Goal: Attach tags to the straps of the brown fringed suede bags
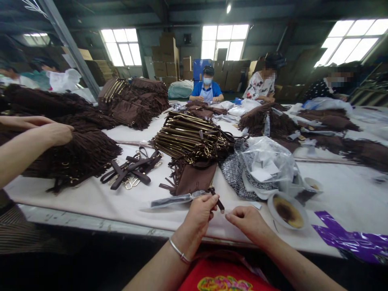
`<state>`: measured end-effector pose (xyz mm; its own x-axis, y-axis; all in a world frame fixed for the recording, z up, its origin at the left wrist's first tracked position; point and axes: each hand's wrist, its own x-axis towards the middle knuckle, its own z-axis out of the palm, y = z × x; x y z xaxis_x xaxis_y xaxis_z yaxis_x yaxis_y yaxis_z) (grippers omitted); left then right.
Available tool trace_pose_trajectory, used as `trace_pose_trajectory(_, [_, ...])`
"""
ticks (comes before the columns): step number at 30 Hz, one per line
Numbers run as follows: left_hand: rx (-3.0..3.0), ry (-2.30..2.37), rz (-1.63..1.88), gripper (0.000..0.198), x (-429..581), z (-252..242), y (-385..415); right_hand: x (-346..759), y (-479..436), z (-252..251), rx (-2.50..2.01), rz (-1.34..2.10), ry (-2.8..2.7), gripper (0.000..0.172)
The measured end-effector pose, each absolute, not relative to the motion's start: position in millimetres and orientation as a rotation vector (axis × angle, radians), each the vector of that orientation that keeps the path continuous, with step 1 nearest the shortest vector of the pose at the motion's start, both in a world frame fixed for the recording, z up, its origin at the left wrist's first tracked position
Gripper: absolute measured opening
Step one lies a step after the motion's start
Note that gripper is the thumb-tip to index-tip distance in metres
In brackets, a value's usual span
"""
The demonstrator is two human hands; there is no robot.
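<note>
My left hand pinches a short brown leather strap between thumb and fingers, its tip pointing down and right. The strap runs up to the near corner of a brown fringed bag that lies flat on the table. Just right of the strap's tip is my right hand, thumb and forefinger pressed together; anything between them is too small to make out. A plastic-wrapped strap lies in front of the bag, close to my left hand. Behind the bag rises a stack of brown bags with gold zippers.
Loose brown straps with gold clasps lie left. To the right are a clear plastic bag on patterned cloth, a bowl of brownish stuff and purple plastic. Another person's hands work over fringed bags at left; several people sit opposite.
</note>
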<state>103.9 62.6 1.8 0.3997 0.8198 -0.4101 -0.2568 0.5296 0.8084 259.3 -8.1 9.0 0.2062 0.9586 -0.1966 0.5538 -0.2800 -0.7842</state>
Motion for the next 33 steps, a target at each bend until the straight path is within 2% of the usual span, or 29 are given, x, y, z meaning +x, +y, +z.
trace_pose_trajectory(15, [0.788, 0.960, 0.800, 0.040, 106.5, 0.7, 64.1, 255.0, -11.5, 18.1, -1.858, 1.110, -1.327, 0.033])
trace_pose_trajectory(33, [0.634, 0.925, 0.809, 0.042, 104.6, -3.8, 58.2, 256.2, -8.6, 1.7, -1.861, 1.051, -1.288, 0.038])
